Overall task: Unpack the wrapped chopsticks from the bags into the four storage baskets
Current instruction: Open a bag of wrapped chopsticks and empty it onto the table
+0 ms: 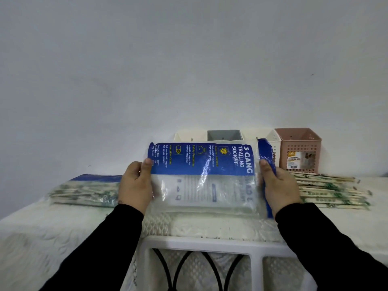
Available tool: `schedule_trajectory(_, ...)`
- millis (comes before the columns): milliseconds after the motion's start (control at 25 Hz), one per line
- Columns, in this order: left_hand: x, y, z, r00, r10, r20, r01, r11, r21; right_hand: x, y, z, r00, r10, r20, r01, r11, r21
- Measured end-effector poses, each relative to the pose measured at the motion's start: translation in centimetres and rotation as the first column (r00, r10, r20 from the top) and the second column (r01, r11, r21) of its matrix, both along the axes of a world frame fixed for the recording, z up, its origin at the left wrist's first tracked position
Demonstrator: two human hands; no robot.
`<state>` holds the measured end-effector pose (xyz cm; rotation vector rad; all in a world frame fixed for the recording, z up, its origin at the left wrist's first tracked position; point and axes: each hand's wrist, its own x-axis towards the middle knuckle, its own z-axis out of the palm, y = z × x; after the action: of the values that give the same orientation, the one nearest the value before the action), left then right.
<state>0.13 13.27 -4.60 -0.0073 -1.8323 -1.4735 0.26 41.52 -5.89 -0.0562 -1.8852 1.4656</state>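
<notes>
Plain grey wall backs a bench (31, 227) covered with a white textured cloth. At far left, a full bag of wrapped chopsticks (86, 191) lies flat on the cloth, unopened as far as can be judged. The left hand (136, 185) grips the left edge of a clear plastic bag (201, 175) with a blue printed band, thumb on the front. This bag is held up above the bench and appears empty, though glare hides part of its interior. The right hand (277, 185) grips the bag's right edge, fingers curled round the blue flap. Behind the bag stand the storage baskets: a cream one (184, 135), a grey one (223, 134), a white one (273, 140) and a pink one (298, 150), none showing any contents. At right, a loose pile of wrapped chopsticks (331, 190) lies on the cloth.

Risk: the pile lies close to the bench's right end; a sleeve sweeping past could roll pieces off. The thin, slick bag could also slip or tear if pulled apart.
</notes>
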Motion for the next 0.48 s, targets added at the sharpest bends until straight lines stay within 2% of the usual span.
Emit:
schedule_trajectory(120,-0.5,-0.7,0.5,0.992,-0.129,-0.012,0.129,0.983,0.132,0.2,0.0,-0.1,0.996,-0.064,-0.065,0.068,0.995,0.075)
schedule_trajectory(200,-0.7,-1.5,1.8,0.949,-0.315,0.000,0.302,0.910,0.284,0.2,-0.1,-0.3,0.993,-0.068,-0.093,0.077,0.992,0.100)
schedule_trajectory(280,-0.9,-2.1,3.1,0.899,-0.438,0.019,0.412,0.858,0.308,0.5,-0.3,-0.2,0.993,-0.057,-0.105,0.072,0.988,0.137)
schedule_trajectory(360,-1.3,-2.2,3.9,0.941,-0.339,-0.003,0.334,0.923,0.189,0.7,-0.4,-0.1,0.992,-0.054,-0.118,0.071,0.987,0.143)
schedule_trajectory(480,-1.6,-1.8,4.1,0.995,-0.043,-0.087,0.044,0.999,0.014,0.8,-0.5,0.0,0.990,-0.081,-0.117,0.101,0.980,0.173)
